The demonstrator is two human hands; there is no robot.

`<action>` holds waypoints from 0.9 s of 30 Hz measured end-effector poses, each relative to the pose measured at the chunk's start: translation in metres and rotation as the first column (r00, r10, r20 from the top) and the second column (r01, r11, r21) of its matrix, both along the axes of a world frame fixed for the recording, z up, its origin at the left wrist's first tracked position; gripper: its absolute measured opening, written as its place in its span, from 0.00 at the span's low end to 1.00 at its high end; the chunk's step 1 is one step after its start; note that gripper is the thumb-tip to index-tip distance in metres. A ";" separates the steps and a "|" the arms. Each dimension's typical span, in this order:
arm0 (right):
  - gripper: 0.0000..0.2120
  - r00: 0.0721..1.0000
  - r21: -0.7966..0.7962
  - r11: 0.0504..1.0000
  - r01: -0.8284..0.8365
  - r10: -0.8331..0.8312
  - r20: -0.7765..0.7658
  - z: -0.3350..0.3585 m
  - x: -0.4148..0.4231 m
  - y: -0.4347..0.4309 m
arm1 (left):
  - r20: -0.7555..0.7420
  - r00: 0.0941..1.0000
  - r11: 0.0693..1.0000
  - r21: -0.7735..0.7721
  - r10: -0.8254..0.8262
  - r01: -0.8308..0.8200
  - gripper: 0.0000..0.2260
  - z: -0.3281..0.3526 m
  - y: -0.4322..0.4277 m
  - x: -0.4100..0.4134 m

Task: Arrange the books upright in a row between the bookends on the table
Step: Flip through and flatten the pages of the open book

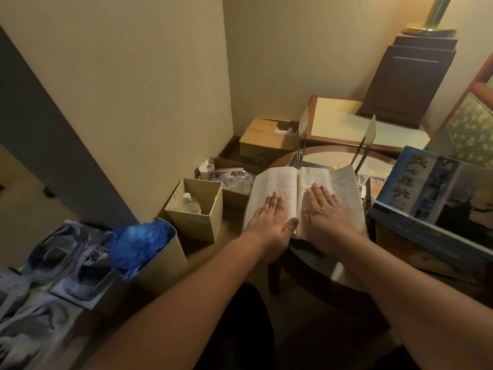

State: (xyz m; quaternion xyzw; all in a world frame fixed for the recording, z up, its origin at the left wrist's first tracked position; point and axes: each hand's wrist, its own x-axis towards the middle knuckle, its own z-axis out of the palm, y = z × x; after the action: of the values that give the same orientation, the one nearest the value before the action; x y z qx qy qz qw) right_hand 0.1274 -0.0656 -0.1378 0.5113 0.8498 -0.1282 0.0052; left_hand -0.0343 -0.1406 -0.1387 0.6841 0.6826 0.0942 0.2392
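An open book (344, 182) with printed pages lies flat on the round glass-topped table (378, 164). My left hand (272, 217) presses flat on its left page with straight fingers. My right hand (325, 209) lies flat on the right page in the same way. Behind the book stand two thin metal bookends: the left bookend (302, 129) and the right bookend (369, 132), with an empty gap between them. A large blue picture book (432, 188) lies on a stack at the table's right side. Smaller books (372, 185) show just right of the open book.
A beige box (197, 206) holding a bottle stands on the floor left of the table. A bin with a blue bag (141, 241) is nearer. Cardboard boxes (266, 140) fill the corner. A dark wooden cabinet (408, 81) rises behind the table.
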 end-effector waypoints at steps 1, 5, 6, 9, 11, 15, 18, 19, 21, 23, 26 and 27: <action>0.31 1.000 0.004 1.000 -0.003 0.003 -0.003 0.000 0.000 -0.001 | 0.008 1.000 1.000 0.000 -0.010 0.010 0.33 0.000 -0.005 0.002; 0.30 1.000 0.018 1.000 0.000 0.001 -0.028 0.000 0.001 -0.003 | 0.036 0.999 1.000 -0.011 -0.008 0.009 0.32 0.006 0.002 -0.001; 0.30 0.999 0.018 1.000 0.001 -0.001 -0.033 0.000 0.001 -0.003 | 0.047 0.999 1.000 -0.017 -0.004 0.005 0.32 0.007 0.008 -0.001; 0.30 0.999 0.018 1.000 0.006 -0.005 -0.035 -0.001 0.000 -0.002 | 0.050 0.999 0.999 -0.034 0.016 -0.014 0.32 0.011 0.033 0.000; 0.30 0.999 0.027 1.000 0.000 0.000 -0.035 -0.001 0.000 -0.003 | 0.031 0.999 0.998 -0.038 0.044 -0.043 0.32 0.012 0.054 0.000; 0.30 0.999 0.035 0.999 0.001 0.000 -0.040 0.001 0.000 -0.004 | 0.002 0.994 0.993 -0.044 0.110 -0.110 0.33 0.010 0.098 0.001; 0.30 0.999 0.045 0.999 0.006 -0.004 -0.036 0.000 -0.001 -0.003 | 0.018 0.990 0.990 -0.035 0.141 -0.140 0.32 0.006 0.118 -0.001; 0.30 0.999 0.049 0.999 0.006 -0.004 -0.038 -0.001 -0.001 -0.003 | 0.030 0.990 0.990 -0.031 0.141 -0.141 0.32 0.005 0.123 -0.003; 0.30 0.999 0.047 0.999 0.014 -0.012 -0.046 -0.004 0.000 -0.002 | 0.045 0.990 0.991 -0.017 0.136 -0.135 0.31 0.003 0.127 -0.004; 0.30 0.999 0.043 0.999 0.019 -0.016 -0.051 -0.004 0.000 -0.003 | 0.053 0.990 0.991 0.005 0.131 -0.132 0.31 0.002 0.126 -0.003; 0.30 0.999 0.029 0.999 0.014 -0.012 -0.051 -0.002 0.000 -0.004 | 0.034 0.994 0.994 0.043 0.102 -0.104 0.32 -0.001 0.118 -0.004; 0.30 0.999 0.022 1.000 0.010 -0.009 -0.049 -0.001 0.001 -0.003 | 0.025 0.995 0.994 0.050 0.099 -0.100 0.32 -0.002 0.114 -0.005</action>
State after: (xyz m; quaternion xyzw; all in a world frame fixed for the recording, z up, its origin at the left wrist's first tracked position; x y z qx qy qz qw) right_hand 0.1280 -0.0688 -0.1386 0.5120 0.8486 -0.1312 -0.0221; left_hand -0.0393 -0.0270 -0.1408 0.6540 0.7105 0.1314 0.2241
